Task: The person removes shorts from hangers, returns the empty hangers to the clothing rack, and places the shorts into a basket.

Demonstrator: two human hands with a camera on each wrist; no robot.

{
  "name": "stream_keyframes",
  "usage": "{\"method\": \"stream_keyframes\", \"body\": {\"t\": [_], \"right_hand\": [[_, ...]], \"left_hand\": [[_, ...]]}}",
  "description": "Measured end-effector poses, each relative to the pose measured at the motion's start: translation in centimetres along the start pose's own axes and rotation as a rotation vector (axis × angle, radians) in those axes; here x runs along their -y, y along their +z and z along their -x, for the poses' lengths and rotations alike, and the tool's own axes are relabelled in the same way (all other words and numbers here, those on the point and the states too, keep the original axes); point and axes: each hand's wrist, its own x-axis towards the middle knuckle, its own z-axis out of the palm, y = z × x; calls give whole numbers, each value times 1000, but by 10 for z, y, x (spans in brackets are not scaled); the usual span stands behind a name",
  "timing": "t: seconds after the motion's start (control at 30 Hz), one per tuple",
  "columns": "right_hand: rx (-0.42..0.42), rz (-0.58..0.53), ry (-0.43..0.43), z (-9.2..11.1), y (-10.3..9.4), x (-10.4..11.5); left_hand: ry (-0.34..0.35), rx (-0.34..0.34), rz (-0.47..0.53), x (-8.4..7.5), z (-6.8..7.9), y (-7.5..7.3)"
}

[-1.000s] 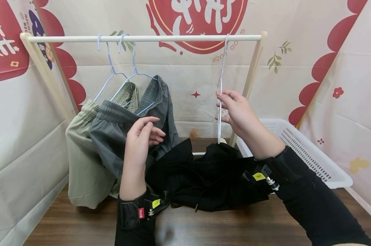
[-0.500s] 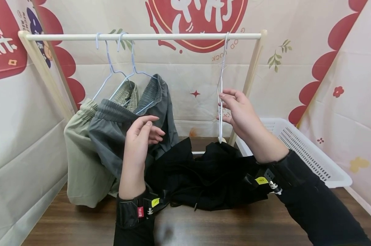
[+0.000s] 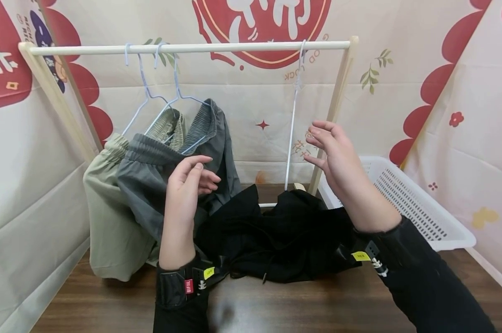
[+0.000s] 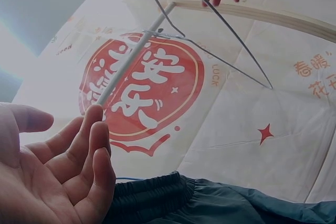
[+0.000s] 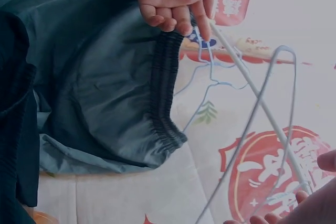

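My right hand [image 3: 336,155] is raised beside a white wire hanger [image 3: 291,132], its fingers apart and a small gap between them and the wire. The hanger hooks over the rail [image 3: 242,47] near its right end. My left hand [image 3: 186,185] hovers in front of the grey elastic-waist shorts [image 3: 144,189], fingers loosely bent and holding nothing. Those shorts and a pale green pair [image 3: 109,231] hang from blue hangers [image 3: 146,95] on the left. A black garment [image 3: 276,236] lies heaped on the table under the white hanger, hiding its bottom tip.
A white perforated basket [image 3: 417,199] stands at the right behind my right arm. The rack's right post [image 3: 338,101] rises close to the white hanger. Printed cloth [image 3: 251,106] forms the backdrop. Brown wooden tabletop [image 3: 251,307] shows in front of the black garment.
My right hand has let go of the white hanger and moved a little to the right. The hanger has turned and its lower end has swung left. My left hand stays nearly still.
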Motion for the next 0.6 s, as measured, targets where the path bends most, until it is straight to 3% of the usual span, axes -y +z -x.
{"method": "stream_keyframes", "body": {"t": [0.13,0.4,0.6], "right_hand": [[-14,-44,-51,10,-6,-2],[41,92,-143,25,-22,-13],[88,105,-210,35,-36,-25]], "left_hand": [[-2,-4,-2,0,0,0],[1,-1,-8,0,1,1],[0,14,-21,-1,1,2]]}}
